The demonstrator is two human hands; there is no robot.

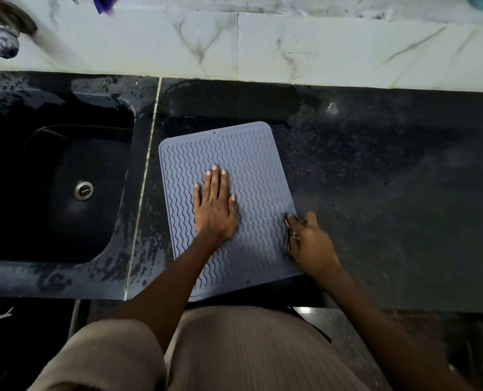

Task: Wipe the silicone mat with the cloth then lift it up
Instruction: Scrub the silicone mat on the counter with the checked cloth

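Observation:
A grey-blue silicone mat (251, 165) with wavy ridges lies flat on the black counter, its near edge at the counter's front. My left hand (214, 206) rests palm down on the mat's middle, fingers spread and pointing away. My right hand (309, 242) sits at the mat's right edge, closed on a dark cloth (289, 235) that is mostly hidden under the fingers and presses on the mat.
A black sink (65, 179) with a metal drain (83, 190) lies left of the mat, with a chrome tap (2, 42) above it. The black counter (389, 179) stretches to the right. White marble tiles (263, 43) form the back wall.

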